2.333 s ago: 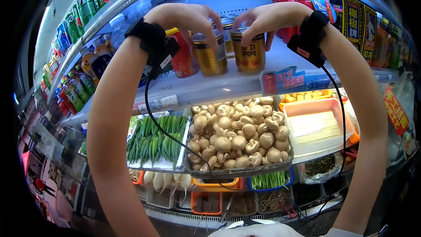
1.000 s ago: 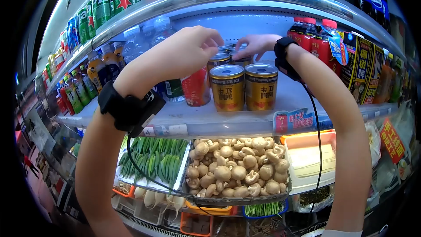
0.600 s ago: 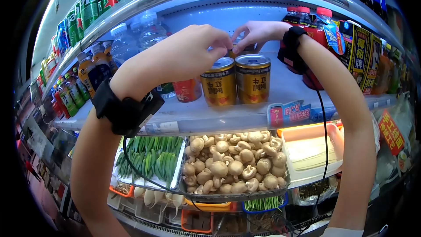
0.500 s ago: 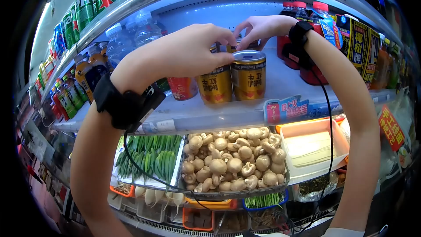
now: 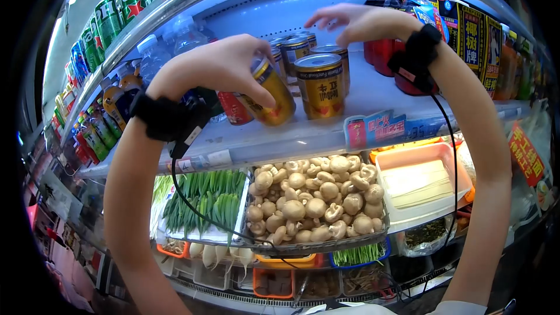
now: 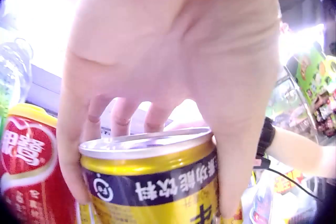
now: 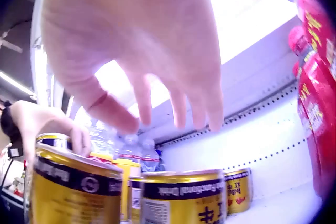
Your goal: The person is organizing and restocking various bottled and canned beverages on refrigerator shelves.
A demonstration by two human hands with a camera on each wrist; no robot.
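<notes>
My left hand (image 5: 213, 69) grips a gold Red Bull can (image 5: 275, 100), thumb on the near side and fingers round the far side. The can leans to the left over the shelf, beside a red can (image 5: 232, 108). In the left wrist view, the gripped can's silver lid (image 6: 147, 142) shows below my palm. Another gold can (image 5: 319, 88) stands upright at the front, with several more gold cans (image 5: 295, 48) behind it. My right hand (image 5: 367, 23) hovers above and right of them, fingers spread and holding nothing; the right wrist view shows its fingertips above the can tops.
Clear water bottles (image 5: 153, 55) stand on the left, red-capped bottles (image 5: 385, 41) and black cartons (image 5: 469, 46) on the right. A price strip (image 5: 373, 128) runs along the shelf edge. Below are mushrooms (image 5: 315, 198) and green vegetables (image 5: 204, 201). Cables hang from both wrists.
My left hand has taken hold of the left front can and tipped it leftward, apart from its neighbour. My right hand has risen and moved right, away from the cans.
</notes>
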